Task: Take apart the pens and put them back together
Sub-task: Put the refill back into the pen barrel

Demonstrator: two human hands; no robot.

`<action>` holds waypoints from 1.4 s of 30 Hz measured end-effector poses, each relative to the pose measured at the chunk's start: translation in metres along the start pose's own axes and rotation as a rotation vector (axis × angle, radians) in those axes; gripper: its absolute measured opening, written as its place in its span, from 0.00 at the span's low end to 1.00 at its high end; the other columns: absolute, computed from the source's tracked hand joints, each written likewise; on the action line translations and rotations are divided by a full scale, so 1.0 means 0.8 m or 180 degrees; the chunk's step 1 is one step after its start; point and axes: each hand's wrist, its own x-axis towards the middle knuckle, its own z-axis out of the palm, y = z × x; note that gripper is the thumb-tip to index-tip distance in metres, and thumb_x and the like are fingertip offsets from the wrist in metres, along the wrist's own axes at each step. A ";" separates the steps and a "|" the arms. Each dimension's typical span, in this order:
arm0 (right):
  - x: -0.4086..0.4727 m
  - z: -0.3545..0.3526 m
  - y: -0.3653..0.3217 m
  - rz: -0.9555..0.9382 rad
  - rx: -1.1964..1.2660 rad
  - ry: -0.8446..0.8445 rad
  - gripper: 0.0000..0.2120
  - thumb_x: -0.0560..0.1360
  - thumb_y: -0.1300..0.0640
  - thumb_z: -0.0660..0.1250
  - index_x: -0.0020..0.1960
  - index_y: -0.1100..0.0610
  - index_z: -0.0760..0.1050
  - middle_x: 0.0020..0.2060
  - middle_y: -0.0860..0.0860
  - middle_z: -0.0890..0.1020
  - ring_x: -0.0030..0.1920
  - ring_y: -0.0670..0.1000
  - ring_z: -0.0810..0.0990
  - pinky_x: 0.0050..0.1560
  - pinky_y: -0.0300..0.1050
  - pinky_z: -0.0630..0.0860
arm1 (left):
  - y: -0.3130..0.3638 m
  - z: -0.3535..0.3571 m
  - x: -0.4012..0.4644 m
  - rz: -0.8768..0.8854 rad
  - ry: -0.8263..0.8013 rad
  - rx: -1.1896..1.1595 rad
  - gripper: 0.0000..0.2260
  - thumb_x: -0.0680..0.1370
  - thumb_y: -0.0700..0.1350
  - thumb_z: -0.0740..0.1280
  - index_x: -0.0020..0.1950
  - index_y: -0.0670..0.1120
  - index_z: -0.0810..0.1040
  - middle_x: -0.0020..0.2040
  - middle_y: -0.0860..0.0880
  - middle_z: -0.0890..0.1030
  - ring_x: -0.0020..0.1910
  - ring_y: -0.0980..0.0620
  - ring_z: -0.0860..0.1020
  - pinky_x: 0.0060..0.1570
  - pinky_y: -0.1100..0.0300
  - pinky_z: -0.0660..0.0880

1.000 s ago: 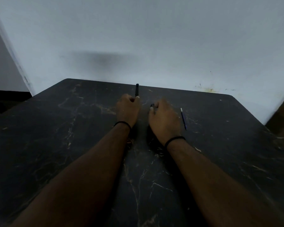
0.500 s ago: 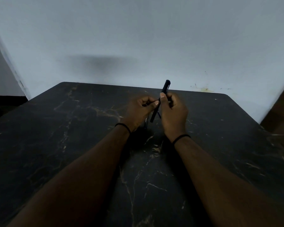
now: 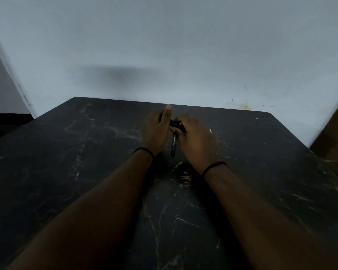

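My left hand (image 3: 156,131) and my right hand (image 3: 198,142) meet over the far middle of the black marble table (image 3: 86,172). Between them a short black pen piece (image 3: 177,124) runs crosswise, pinched by fingers of both hands. Below it a black pen barrel (image 3: 173,145) with pale lettering points down towards me, its top hidden under my right thumb. My left index finger sticks up straight. Just past my right hand the white tip of a thin refill (image 3: 210,130) shows on the table; the remainder of it is hidden.
A pale wall (image 3: 183,45) rises directly behind the table's far edge. A brown box or piece of furniture (image 3: 336,137) stands off the right corner. Both wrists carry thin black bands. Dim light blurs small details.
The pen that stood upright in my right hand half a second ago now lies lower, with one black part crosswise and one pointing down. Both hands have dropped slightly towards the table.
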 end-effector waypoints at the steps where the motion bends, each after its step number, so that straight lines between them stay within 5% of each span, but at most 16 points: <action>1: 0.001 0.002 -0.001 -0.0023 -0.0074 -0.0029 0.07 0.78 0.47 0.66 0.50 0.51 0.76 0.42 0.50 0.81 0.38 0.51 0.78 0.36 0.40 0.63 | -0.001 -0.001 0.001 0.0003 0.0014 0.0063 0.25 0.83 0.52 0.59 0.32 0.37 0.70 0.28 0.37 0.71 0.27 0.50 0.69 0.31 0.54 0.65; 6: 0.006 0.003 -0.005 0.0167 -0.0411 -0.0389 0.14 0.80 0.43 0.60 0.39 0.48 0.69 0.36 0.49 0.79 0.32 0.50 0.72 0.33 0.43 0.60 | 0.002 -0.004 0.000 -0.0010 0.0080 0.0361 0.21 0.83 0.47 0.56 0.29 0.49 0.64 0.27 0.52 0.66 0.28 0.54 0.64 0.33 0.55 0.61; 13: 0.006 -0.008 -0.013 0.0336 -0.0402 -0.0574 0.21 0.79 0.35 0.55 0.38 0.49 0.72 0.31 0.46 0.75 0.31 0.47 0.72 0.32 0.43 0.64 | 0.003 -0.015 0.004 0.0051 0.0056 0.0275 0.19 0.84 0.46 0.55 0.33 0.45 0.67 0.30 0.47 0.67 0.31 0.49 0.66 0.33 0.47 0.66; 16: 0.004 -0.009 -0.010 0.0379 -0.0341 -0.0595 0.21 0.80 0.35 0.56 0.37 0.49 0.71 0.29 0.46 0.72 0.30 0.46 0.70 0.29 0.42 0.60 | 0.003 -0.018 0.006 -0.0003 0.0174 0.0406 0.19 0.84 0.48 0.55 0.33 0.47 0.67 0.30 0.48 0.67 0.31 0.50 0.66 0.33 0.52 0.64; 20: 0.004 -0.009 0.002 0.0612 -0.0445 -0.0724 0.19 0.81 0.40 0.56 0.41 0.52 0.73 0.38 0.49 0.77 0.40 0.53 0.77 0.37 0.48 0.69 | -0.013 -0.047 0.022 -0.0535 0.0757 0.1031 0.19 0.84 0.52 0.53 0.37 0.47 0.72 0.31 0.51 0.71 0.30 0.56 0.69 0.31 0.59 0.63; 26: 0.005 -0.007 0.010 0.0788 -0.0323 -0.0686 0.16 0.81 0.41 0.57 0.42 0.51 0.71 0.40 0.50 0.78 0.41 0.54 0.77 0.41 0.49 0.73 | -0.034 -0.072 0.030 -0.1238 0.0178 0.2482 0.17 0.80 0.53 0.59 0.49 0.43 0.82 0.48 0.42 0.82 0.45 0.45 0.79 0.47 0.54 0.74; 32: 0.005 -0.010 0.006 0.0706 -0.0346 -0.0775 0.17 0.81 0.42 0.56 0.45 0.52 0.76 0.40 0.50 0.78 0.41 0.54 0.77 0.43 0.50 0.75 | -0.042 -0.078 0.033 -0.1169 -0.0562 0.3798 0.21 0.79 0.55 0.62 0.63 0.42 0.79 0.65 0.38 0.76 0.62 0.38 0.74 0.61 0.48 0.70; 35: 0.006 -0.012 0.003 0.0637 -0.0223 -0.0684 0.13 0.82 0.48 0.58 0.44 0.54 0.74 0.38 0.49 0.75 0.40 0.54 0.76 0.41 0.49 0.72 | -0.042 -0.080 0.029 -0.1317 -0.0173 0.3524 0.23 0.77 0.55 0.63 0.63 0.39 0.77 0.65 0.36 0.75 0.63 0.37 0.73 0.63 0.46 0.69; 38: 0.006 -0.013 -0.003 0.0583 -0.0012 -0.0583 0.10 0.82 0.53 0.58 0.53 0.56 0.76 0.44 0.51 0.77 0.43 0.54 0.78 0.44 0.51 0.74 | -0.035 -0.075 0.029 -0.0915 0.0411 0.3086 0.19 0.77 0.51 0.65 0.61 0.39 0.75 0.62 0.36 0.76 0.62 0.38 0.73 0.64 0.45 0.70; 42: 0.001 -0.014 -0.003 0.0369 0.0204 -0.0319 0.14 0.82 0.54 0.58 0.65 0.53 0.75 0.50 0.52 0.81 0.47 0.55 0.80 0.47 0.50 0.76 | -0.015 -0.057 0.026 -0.0303 0.0975 0.1479 0.10 0.79 0.51 0.65 0.47 0.44 0.78 0.44 0.46 0.80 0.43 0.50 0.78 0.44 0.56 0.73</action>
